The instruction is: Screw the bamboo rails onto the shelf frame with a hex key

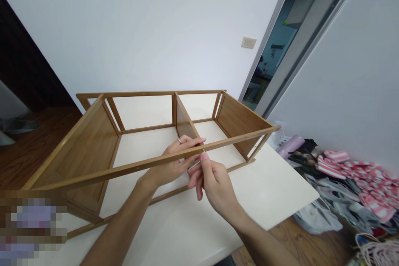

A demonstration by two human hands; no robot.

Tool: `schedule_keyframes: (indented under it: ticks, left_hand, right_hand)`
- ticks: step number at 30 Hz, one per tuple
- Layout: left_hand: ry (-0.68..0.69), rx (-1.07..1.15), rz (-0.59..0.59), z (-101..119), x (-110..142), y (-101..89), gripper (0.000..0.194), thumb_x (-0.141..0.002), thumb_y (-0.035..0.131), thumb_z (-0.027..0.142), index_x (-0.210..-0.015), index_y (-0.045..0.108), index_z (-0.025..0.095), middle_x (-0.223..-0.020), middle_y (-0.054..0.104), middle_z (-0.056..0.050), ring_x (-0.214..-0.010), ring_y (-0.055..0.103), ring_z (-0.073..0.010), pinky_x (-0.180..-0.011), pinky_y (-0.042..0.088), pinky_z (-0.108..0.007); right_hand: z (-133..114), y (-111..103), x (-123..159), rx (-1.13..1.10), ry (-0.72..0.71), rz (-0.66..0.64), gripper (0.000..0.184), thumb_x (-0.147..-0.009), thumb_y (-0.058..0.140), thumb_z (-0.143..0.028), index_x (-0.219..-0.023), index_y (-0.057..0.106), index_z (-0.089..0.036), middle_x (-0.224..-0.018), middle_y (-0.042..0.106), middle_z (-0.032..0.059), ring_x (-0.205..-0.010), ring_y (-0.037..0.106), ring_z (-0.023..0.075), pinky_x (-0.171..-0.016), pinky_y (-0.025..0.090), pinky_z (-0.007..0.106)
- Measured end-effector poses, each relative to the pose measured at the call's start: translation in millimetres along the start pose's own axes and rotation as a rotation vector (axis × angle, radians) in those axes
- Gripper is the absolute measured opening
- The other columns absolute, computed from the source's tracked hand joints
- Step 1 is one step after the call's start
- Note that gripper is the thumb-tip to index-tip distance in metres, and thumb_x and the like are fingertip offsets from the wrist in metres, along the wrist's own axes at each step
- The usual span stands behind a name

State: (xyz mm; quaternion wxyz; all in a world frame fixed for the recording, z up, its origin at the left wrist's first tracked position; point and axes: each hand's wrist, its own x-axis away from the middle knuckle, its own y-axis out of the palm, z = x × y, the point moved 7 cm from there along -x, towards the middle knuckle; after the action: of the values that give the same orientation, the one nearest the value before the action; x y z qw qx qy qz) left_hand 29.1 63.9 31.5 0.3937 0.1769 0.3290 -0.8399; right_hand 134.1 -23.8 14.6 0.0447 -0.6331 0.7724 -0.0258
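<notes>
A brown wooden shelf frame [149, 161] lies on its side on a white table, with a middle panel [186, 118] between its two rails. My left hand [174, 160] reaches behind the near rail and grips the frame where the middle panel meets it. A ring is on one of its fingers. In front of the same joint, my right hand [215, 176] is closed, its thumb at a small metal piece against the rail. A thin metal rod, like a hex key [195, 165], shows between its fingers. Its tip is partly hidden.
The white table [264, 191] reaches its corner at right. Beyond it are striped red-and-white cloth [358, 174], plastic bags [318, 218] and a rolled purple mat [291, 146]. A wall with a light switch [248, 42] stands behind, beside a doorway where a person sits.
</notes>
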Motion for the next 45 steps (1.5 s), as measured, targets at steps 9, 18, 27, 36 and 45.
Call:
schedule_keyframes:
  ticks: [9,18,27,36,45]
  left_hand:
    - [-0.017,-0.006,-0.004,1,-1,0.1,0.041,-0.11,0.056,0.047,-0.147,0.065,0.031,-0.116,0.065,-0.008,-0.103,0.068,-0.0185,-0.094,0.059,-0.03]
    - [-0.011,0.018,0.001,2,0,0.6,0.041,-0.11,0.055,0.047,-0.145,0.066,0.03,-0.116,0.065,-0.009,-0.103,0.069,-0.0196,-0.093,0.06,-0.03]
    - [-0.021,0.022,-0.007,-2,1,0.3,0.037,-0.11,0.057,0.041,-0.145,0.066,0.033,-0.116,0.065,-0.006,-0.1,0.069,-0.0173,-0.09,0.061,-0.028]
    - [-0.033,-0.008,-0.009,-2,1,1.6,0.042,-0.105,0.062,0.026,-0.146,0.064,0.034,-0.113,0.065,-0.004,-0.096,0.068,-0.0159,-0.087,0.06,-0.027]
    - [-0.031,-0.026,-0.011,-2,0,2.1,0.039,-0.106,0.064,0.036,-0.145,0.065,0.033,-0.118,0.066,-0.005,-0.105,0.068,-0.0186,-0.096,0.059,-0.03]
  right_hand:
    - [-3,6,-5,-0.127,0.061,-0.021,0.082,-0.086,0.047,-0.094,-0.07,0.065,-0.015,-0.055,0.069,0.0071,-0.036,0.054,0.0111,-0.04,0.033,0.024]
    - [-2,9,-5,-0.157,0.016,-0.005,0.08,-0.092,0.043,-0.09,-0.068,0.063,-0.016,-0.058,0.071,0.0092,-0.035,0.055,0.0113,-0.04,0.028,0.025]
    - [-2,12,-7,-0.272,0.039,-0.046,0.078,-0.088,0.049,-0.09,-0.067,0.063,-0.016,-0.057,0.071,0.0084,-0.036,0.056,0.012,-0.04,0.03,0.024]
    - [-5,3,-1,-0.039,0.034,0.03,0.057,-0.089,0.069,-0.073,-0.075,0.067,-0.017,-0.06,0.072,0.0025,-0.039,0.052,0.0074,-0.042,0.039,0.02]
    - [-11,-8,-1,0.04,-0.08,0.131,0.046,-0.093,0.07,-0.061,-0.072,0.062,-0.02,-0.055,0.067,-0.0002,-0.042,0.053,0.0084,-0.044,0.041,0.02]
